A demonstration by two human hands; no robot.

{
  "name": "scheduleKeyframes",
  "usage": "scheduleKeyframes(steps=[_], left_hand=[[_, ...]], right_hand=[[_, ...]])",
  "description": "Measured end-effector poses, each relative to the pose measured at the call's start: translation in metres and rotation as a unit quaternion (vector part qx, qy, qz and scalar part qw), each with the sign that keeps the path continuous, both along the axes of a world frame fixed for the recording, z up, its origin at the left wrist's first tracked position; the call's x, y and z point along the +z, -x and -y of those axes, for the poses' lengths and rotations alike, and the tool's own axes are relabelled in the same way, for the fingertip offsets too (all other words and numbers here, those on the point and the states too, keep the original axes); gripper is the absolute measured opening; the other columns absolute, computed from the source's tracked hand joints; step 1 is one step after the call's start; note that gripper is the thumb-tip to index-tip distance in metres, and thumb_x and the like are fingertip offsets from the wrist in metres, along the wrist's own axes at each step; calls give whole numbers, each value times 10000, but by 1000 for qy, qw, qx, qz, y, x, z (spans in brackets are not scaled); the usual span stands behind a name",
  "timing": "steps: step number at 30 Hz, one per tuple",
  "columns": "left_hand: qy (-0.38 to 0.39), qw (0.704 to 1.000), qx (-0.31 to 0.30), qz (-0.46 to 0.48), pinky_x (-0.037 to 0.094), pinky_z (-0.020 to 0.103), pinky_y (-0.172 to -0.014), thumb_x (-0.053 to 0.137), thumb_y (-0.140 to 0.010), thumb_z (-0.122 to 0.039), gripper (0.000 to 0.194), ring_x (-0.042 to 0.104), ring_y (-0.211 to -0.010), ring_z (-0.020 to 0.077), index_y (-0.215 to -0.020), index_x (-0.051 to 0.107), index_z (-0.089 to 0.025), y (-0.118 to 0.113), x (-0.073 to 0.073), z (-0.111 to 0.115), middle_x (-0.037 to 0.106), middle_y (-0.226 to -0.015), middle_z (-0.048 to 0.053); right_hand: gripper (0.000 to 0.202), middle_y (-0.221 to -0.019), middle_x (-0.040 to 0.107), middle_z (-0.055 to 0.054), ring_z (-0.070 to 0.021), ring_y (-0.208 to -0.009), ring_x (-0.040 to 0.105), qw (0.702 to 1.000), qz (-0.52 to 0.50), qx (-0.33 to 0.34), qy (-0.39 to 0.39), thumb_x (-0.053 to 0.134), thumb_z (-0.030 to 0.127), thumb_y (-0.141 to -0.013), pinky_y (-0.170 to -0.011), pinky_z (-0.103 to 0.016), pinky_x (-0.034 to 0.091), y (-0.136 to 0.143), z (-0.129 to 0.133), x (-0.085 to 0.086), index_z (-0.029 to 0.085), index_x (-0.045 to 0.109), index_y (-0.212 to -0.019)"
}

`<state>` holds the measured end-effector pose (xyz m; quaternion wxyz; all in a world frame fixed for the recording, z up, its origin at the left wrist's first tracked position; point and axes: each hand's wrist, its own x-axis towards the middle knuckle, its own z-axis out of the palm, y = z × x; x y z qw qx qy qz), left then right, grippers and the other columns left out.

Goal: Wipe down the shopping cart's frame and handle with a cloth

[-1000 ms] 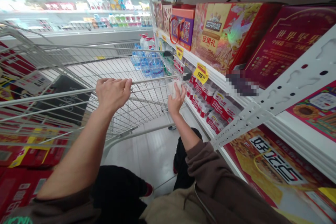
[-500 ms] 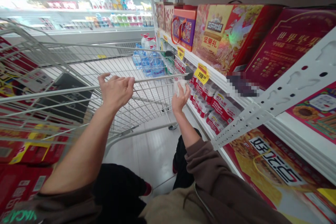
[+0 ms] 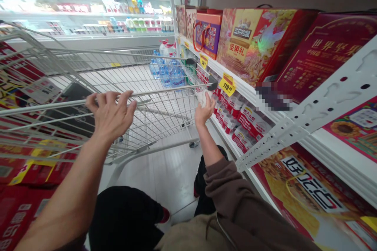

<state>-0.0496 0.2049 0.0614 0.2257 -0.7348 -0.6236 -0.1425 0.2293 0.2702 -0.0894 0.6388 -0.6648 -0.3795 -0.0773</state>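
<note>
Two hands extend forward: my left hand [image 3: 110, 114], at 11 o'clock, rests spread, bent fingers over the top rail [image 3: 165, 90] of the shopping cart [image 3: 159, 150], thumb apart; my right hand [image 3: 205, 110], at 12 o'clock, has fingers curled around a white wad [image 3: 202, 96]. Beyond, red-labelled bottle packs [image 3: 249, 117] occupy 1 o'clock; blue bottles [image 3: 168, 73] stand farther off, 12 o'clock.

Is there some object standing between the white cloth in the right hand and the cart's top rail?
Nothing visible does: the right hand holds the white cloth just below the top rail, near its black corner piece. Whether cloth and rail touch, I cannot tell.
</note>
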Motion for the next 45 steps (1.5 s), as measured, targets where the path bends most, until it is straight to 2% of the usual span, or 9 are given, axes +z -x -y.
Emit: scheduleKeyframes(steps=[6,12,20,24,29,34,38,41,45], left_hand=[[4,1000,-24,15,163,495,-1215,115,-1040,-530,639,417,-1291,329,-1465,529,-294,6,-5,-5,552,-1310,121],[-1,999,-34,26,145,517,-1223,114,-1036,-532,646,401,-1275,333,-1446,549,-288,8,-10,-9,532,-1272,117],[15,997,-36,65,99,509,-1240,153,-1020,-532,648,383,-1279,333,-1455,569,-291,4,-8,-8,517,-1281,108],[24,998,-28,52,91,488,-1248,132,-1020,-531,662,384,-1283,315,-1474,549,-287,4,-6,-6,509,-1294,92],[17,997,-39,62,95,507,-1250,140,-1036,-511,630,371,-1328,322,-1455,552,-283,1,-7,-4,519,-1318,117],[11,997,-36,66,87,506,-1250,163,-1040,-499,598,371,-1330,311,-1441,551,-284,-3,-7,-2,522,-1303,108],[1,997,-53,63,103,518,-1247,178,-1055,-491,582,380,-1329,303,-1461,545,-290,-1,-9,-4,545,-1297,106],[-26,993,-91,65,164,516,-1217,198,-1065,-491,586,445,-1260,298,-1472,562,-280,9,-10,-7,598,-1259,111],[-34,990,-124,54,243,481,-1184,229,-1066,-525,597,506,-1223,280,-1544,506,-298,45,-4,-2,637,-1311,85]], right_hand=[[547,-1459,583,-98,-210,-1354,544,973,215,83,28,507,60,-888,-1171,-402,449,-10,16,-14,304,707,-1335],[587,-1393,610,-153,-263,-1298,578,998,31,-34,53,523,49,-786,-1142,-499,469,-81,0,-16,215,713,-1315],[572,-1456,577,-105,-232,-1340,548,987,153,45,14,498,44,-875,-1152,-447,462,23,23,-7,301,697,-1346],[514,-1424,642,-64,-217,-1261,581,969,214,117,36,519,56,-901,-1141,-423,460,-9,28,-13,345,755,-1255],[544,-1371,647,-125,-250,-1264,599,998,39,0,58,505,41,-799,-1136,-473,467,-57,10,-7,231,758,-1241],[575,-1432,617,-111,-255,-1291,573,995,96,9,28,494,26,-844,-1152,-476,448,9,21,10,270,726,-1310],[542,-1410,674,-13,-242,-1216,577,949,284,132,36,530,52,-922,-1074,-420,490,46,41,10,399,743,-1281],[512,-1378,706,-3,-235,-1202,574,932,320,156,67,545,54,-936,-1060,-410,480,16,43,4,408,767,-1231],[463,-1399,683,-71,-230,-1185,578,974,203,40,89,550,52,-908,-1070,-416,470,-52,30,1,300,778,-1226]])
